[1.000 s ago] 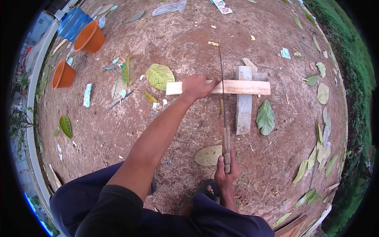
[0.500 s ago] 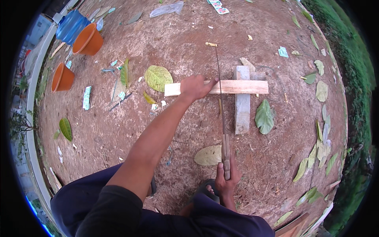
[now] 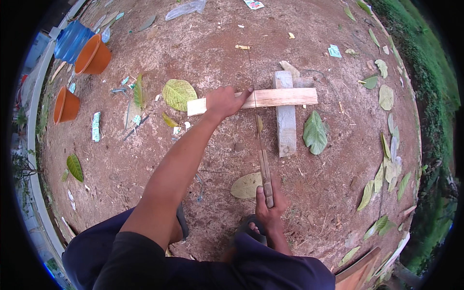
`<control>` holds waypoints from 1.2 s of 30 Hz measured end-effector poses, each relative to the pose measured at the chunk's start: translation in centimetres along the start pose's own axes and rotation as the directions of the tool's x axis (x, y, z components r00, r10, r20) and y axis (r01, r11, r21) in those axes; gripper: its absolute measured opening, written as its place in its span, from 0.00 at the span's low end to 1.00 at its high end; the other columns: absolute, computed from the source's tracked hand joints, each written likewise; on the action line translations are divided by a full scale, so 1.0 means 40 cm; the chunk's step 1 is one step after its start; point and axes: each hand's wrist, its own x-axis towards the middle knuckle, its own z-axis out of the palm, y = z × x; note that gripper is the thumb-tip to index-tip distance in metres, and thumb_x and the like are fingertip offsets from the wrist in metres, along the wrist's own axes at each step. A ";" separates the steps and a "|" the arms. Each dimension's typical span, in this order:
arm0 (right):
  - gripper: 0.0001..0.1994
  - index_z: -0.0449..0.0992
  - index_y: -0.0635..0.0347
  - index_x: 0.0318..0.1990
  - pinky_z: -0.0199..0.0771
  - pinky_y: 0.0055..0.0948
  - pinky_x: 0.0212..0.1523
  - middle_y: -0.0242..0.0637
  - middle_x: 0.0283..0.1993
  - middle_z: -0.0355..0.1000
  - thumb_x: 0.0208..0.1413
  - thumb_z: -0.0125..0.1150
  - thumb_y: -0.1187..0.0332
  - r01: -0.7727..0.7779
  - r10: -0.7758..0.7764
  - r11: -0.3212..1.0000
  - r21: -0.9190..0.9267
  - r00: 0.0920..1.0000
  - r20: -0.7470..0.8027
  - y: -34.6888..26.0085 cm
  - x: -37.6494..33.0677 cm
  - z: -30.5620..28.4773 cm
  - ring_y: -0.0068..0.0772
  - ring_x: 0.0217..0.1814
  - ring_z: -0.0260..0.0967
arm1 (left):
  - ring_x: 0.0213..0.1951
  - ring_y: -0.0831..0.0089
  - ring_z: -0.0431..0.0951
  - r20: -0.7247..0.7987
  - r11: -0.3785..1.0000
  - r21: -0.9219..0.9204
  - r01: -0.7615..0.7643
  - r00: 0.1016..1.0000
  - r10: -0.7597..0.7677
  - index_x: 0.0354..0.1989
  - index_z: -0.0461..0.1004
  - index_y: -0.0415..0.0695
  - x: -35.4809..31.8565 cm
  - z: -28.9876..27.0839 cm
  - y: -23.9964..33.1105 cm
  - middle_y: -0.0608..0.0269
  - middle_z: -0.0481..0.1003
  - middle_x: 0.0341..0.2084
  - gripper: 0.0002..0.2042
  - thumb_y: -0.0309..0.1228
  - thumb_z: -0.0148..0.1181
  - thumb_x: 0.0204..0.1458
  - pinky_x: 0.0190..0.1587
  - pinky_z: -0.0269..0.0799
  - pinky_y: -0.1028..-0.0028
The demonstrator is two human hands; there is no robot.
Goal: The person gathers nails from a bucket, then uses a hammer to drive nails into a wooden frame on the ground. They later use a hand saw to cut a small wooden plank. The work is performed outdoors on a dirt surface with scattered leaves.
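Observation:
My left hand [image 3: 224,102] grips the pale wooden board [image 3: 292,96] near its left end, its thumb up against the saw blade. In my right hand [image 3: 274,205] is a handsaw [image 3: 265,166], held by its wooden handle. The thin blade points away from me and crosses the board just right of my left thumb. Under the board's right part lies a long grey block [image 3: 286,130], set crosswise on the ground. How deep the blade sits in the wood cannot be made out.
Two orange buckets [image 3: 66,105] and a blue water jug [image 3: 72,41] stand at the far left. A large green leaf [image 3: 315,133] lies beside the block, a yellowish leaf [image 3: 179,95] beyond my left hand. A pale edging [image 3: 33,145] bounds the left side; grass [image 3: 415,96] the right.
The whole view has shifted, so things appear further left. The saw has slid slightly forward across the board. My left hand keeps its place on the board.

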 end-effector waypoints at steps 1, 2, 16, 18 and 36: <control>0.24 0.73 0.73 0.61 0.76 0.28 0.29 0.45 0.30 0.79 0.57 0.66 0.74 0.027 -0.027 1.000 0.015 1.000 0.002 0.000 -0.008 0.000 0.28 0.27 0.78 | 0.41 0.55 0.84 0.088 0.999 0.032 0.042 0.995 -0.045 0.37 0.84 0.43 -0.003 -0.015 0.006 0.47 0.83 0.33 0.43 0.72 0.32 0.59 0.44 0.77 0.55; 0.24 0.73 0.73 0.60 0.76 0.27 0.28 0.44 0.29 0.79 0.57 0.66 0.74 0.045 -0.045 0.999 0.017 0.999 -0.007 0.006 -0.020 -0.005 0.28 0.26 0.77 | 0.41 0.55 0.84 0.066 0.998 0.044 0.039 0.997 -0.042 0.36 0.84 0.43 -0.006 -0.010 0.010 0.47 0.83 0.33 0.43 0.72 0.32 0.59 0.45 0.77 0.54; 0.24 0.72 0.73 0.61 0.76 0.29 0.27 0.43 0.29 0.78 0.58 0.65 0.73 -0.024 0.024 1.000 0.007 1.000 0.001 -0.017 0.004 -0.013 0.28 0.25 0.77 | 0.38 0.47 0.84 -0.037 1.000 -0.016 -0.009 0.999 0.009 0.33 0.85 0.43 0.010 0.015 0.013 0.43 0.81 0.28 0.44 0.74 0.34 0.57 0.44 0.77 0.51; 0.23 0.72 0.73 0.60 0.76 0.30 0.28 0.43 0.30 0.79 0.58 0.65 0.72 -0.059 0.061 0.997 -0.050 0.998 0.030 -0.017 0.024 0.001 0.28 0.25 0.77 | 0.39 0.47 0.84 -0.038 1.000 -0.006 -0.005 0.999 0.005 0.34 0.85 0.44 0.015 0.013 0.000 0.44 0.82 0.28 0.44 0.74 0.34 0.57 0.43 0.77 0.51; 0.23 0.71 0.71 0.62 0.75 0.28 0.28 0.42 0.28 0.76 0.59 0.62 0.74 -0.082 0.082 0.996 0.023 0.997 0.000 -0.058 -0.016 -0.044 0.26 0.24 0.75 | 0.40 0.51 0.84 0.016 0.998 0.039 0.053 0.998 -0.054 0.34 0.82 0.41 0.008 0.004 0.031 0.45 0.82 0.34 0.37 0.57 0.27 0.68 0.47 0.76 0.53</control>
